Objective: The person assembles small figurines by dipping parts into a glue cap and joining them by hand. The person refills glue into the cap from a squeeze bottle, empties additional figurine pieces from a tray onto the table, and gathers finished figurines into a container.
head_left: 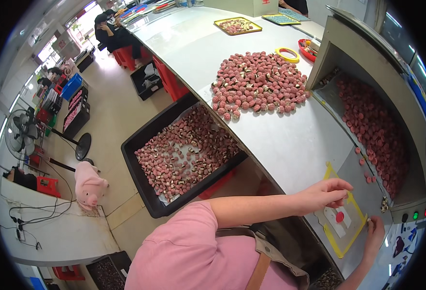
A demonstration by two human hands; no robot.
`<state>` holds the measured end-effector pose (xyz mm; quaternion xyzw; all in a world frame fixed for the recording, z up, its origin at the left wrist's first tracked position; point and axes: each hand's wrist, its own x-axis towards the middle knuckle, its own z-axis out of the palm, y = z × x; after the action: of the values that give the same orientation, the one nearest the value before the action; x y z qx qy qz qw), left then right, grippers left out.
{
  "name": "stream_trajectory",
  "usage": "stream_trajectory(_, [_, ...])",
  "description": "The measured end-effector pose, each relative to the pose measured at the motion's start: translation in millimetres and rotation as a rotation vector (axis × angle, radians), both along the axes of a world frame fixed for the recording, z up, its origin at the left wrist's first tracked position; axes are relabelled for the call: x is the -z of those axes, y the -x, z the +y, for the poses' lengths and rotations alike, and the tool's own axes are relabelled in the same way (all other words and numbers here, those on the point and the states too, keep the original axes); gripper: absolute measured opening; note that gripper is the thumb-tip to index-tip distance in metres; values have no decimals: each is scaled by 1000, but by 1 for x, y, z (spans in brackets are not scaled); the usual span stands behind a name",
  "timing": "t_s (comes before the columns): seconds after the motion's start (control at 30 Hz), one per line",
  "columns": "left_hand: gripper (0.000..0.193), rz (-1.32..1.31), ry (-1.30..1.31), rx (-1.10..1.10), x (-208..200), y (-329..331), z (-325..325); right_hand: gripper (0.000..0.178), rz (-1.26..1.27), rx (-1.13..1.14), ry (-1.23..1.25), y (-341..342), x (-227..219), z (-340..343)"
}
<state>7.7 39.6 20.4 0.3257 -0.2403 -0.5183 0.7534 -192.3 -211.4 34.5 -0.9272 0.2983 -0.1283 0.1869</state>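
1. The red disc [339, 216] lies on a white card [337, 220] inside the yellow frame [330, 170].
2. Left hand [326, 194] hovers just above it, fingers curled, nearer.
3. Right hand [375, 232] pinches something small at the frame's right edge.

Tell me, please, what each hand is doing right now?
Left hand: fingers curled over the yellow-framed pad, holding nothing visible.
Right hand: at the pad's right edge; fingertips pinched, contents cannot be told.
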Motion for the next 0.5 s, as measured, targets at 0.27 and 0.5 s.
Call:
stream_trajectory(0.27, [32,97,-91,-55,2,-11,-17,22,-18,-37,261,-34,6,-2])
stream_trajectory(0.5, [34,157,-30,143,20,6,-46,17,-119,79,301,10,16,-9])
